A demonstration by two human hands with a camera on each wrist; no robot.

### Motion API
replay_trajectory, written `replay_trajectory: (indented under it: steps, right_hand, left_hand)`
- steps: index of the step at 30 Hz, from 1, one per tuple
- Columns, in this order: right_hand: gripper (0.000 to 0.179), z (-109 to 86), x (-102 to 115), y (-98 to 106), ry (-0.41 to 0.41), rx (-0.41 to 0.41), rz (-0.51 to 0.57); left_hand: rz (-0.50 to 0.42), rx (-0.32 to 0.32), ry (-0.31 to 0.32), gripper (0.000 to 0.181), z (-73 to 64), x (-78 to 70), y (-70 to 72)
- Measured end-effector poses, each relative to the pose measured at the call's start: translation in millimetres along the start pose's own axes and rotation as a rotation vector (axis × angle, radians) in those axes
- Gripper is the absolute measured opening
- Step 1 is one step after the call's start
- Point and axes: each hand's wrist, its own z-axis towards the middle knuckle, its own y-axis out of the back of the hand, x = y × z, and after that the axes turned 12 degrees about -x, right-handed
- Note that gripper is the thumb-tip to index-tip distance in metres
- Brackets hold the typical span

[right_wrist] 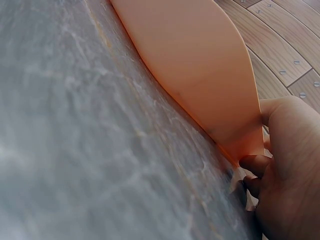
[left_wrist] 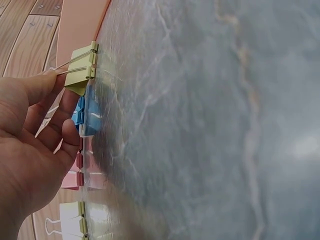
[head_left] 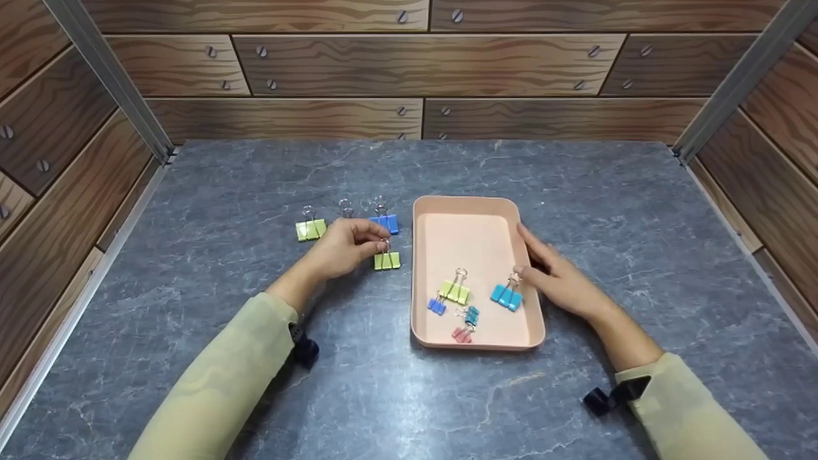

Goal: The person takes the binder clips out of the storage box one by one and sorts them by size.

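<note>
My left hand pinches the wire handles of a yellow-green binder clip between thumb and fingers. In the left wrist view this clip is just over the tabletop. Behind that hand stand a blue binder clip, a pink binder clip partly hidden by the fingers, and another yellow-green binder clip. My right hand grips the right wall of a peach tray, thumb over the rim and fingers outside. Inside the tray, a light-blue binder clip lies near the right thumb.
Also in the tray lie a yellow-green clip, a small blue clip, a small teal clip and a small pink clip. The table has a grey marbled top. Wood-patterned panels enclose its back and sides.
</note>
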Motion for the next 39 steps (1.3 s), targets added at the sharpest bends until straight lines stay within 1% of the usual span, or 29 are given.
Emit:
replay_trajectory:
  steps: [11,16,19,21,23,26,29,32,34,37,39]
  right_hand:
    - [0.074,-1.5,0,1,-0.002,0.005,0.014]
    - [0.075,-1.3,-1,1,-0.002,0.009,0.022]
    - [0.075,-0.5,-3,0,0.008,0.015,0.032]
    - [0.074,0.1,-3,0,0.016,0.018,0.036]
    - [0.074,0.7,-4,0,0.020,0.024,0.047]
    - [0.074,1.4,-3,0,0.018,0.023,0.047]
    - [0.075,1.8,-3,0,0.012,0.022,0.046]
    - [0.075,1.7,-2,0,0.007,0.022,0.045]
    - [0.075,1.6,-2,0,0.008,0.023,0.046]
    - [0.075,0.9,-1,0,0.006,0.023,0.037]
    - [0.075,0.2,-1,0,0.007,0.023,0.032]
  left_hand:
    - [0.006,-0.004,-0.020,0.020,0.2,1.3,-0.4]
    - [-0.008,-0.009,-0.023,0.023,1.0,-1.7,3.3]
    - [-0.007,-0.031,-0.035,0.024,1.6,-7.1,9.5]
    - [0.003,-0.045,-0.047,0.025,2.2,-13.2,14.2]
    - [0.012,-0.054,-0.058,0.024,3.0,-21.2,18.3]
    - [0.026,-0.044,-0.080,0.024,3.8,-36.8,21.9]
    - [0.026,0.003,-0.110,0.025,5.1,-53.4,21.1]
    - [0.013,0.086,-0.150,0.026,6.5,-67.5,15.8]
    - [0.014,0.154,-0.171,0.027,7.6,-74.1,10.2]
    - [0.032,0.253,-0.174,0.028,9.3,-81.6,0.3]
    - [0.051,0.307,-0.161,0.028,11.3,-84.5,-7.2]
